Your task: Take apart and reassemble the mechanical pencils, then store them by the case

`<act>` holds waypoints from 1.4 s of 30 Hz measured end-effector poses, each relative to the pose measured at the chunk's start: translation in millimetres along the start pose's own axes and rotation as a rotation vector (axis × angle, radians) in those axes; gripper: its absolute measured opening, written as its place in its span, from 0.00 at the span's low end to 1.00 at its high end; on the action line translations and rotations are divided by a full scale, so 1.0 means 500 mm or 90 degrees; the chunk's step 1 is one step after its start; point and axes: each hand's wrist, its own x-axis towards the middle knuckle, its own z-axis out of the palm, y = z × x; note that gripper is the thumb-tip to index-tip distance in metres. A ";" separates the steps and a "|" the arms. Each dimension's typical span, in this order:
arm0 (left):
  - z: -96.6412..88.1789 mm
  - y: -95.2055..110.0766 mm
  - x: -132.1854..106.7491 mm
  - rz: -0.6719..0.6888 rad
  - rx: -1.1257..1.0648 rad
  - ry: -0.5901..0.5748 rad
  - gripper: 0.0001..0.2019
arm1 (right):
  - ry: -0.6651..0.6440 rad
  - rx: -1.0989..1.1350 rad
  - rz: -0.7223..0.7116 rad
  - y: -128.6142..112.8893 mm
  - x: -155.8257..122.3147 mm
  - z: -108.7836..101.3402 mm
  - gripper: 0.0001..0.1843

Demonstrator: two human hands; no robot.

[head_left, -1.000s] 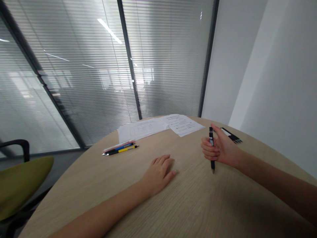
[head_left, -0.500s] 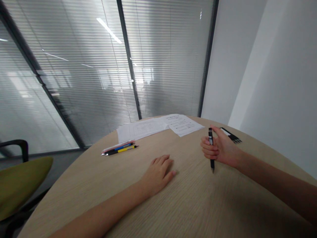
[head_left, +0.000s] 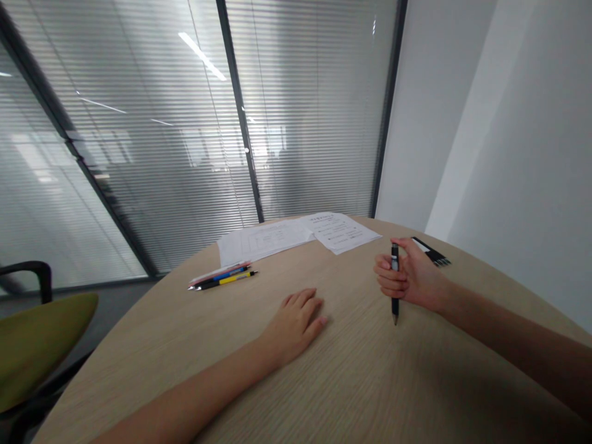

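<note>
My right hand point(head_left: 411, 277) is closed in a fist round a black pen point(head_left: 394, 308), held upright with its tip touching the wooden table point(head_left: 361, 382). The thumb lies over the pen's top end. My left hand point(head_left: 296, 324) rests palm down on the table, fingers stretched out and together, holding nothing. It lies about a hand's width left of the pen.
Several pens point(head_left: 222, 277) lie in a row at the back left. White printed sheets point(head_left: 296, 236) lie at the table's far edge. A black object point(head_left: 431, 252) sits behind my right hand. A green chair point(head_left: 32, 339) stands left, before a glass wall with blinds.
My right thumb has pressed down over the pen's top, and the pen sits slightly lower in the fist. My left hand has not moved.
</note>
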 end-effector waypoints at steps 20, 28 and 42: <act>-0.005 0.003 0.004 -0.005 -0.003 -0.007 0.20 | 0.032 -0.008 0.008 0.000 0.004 0.000 0.27; -0.003 0.002 0.002 0.005 0.000 0.001 0.20 | 0.023 -0.024 0.018 0.003 0.003 -0.002 0.32; -0.003 0.002 0.002 0.003 -0.009 0.002 0.20 | 0.050 -0.039 0.019 0.006 0.003 -0.004 0.28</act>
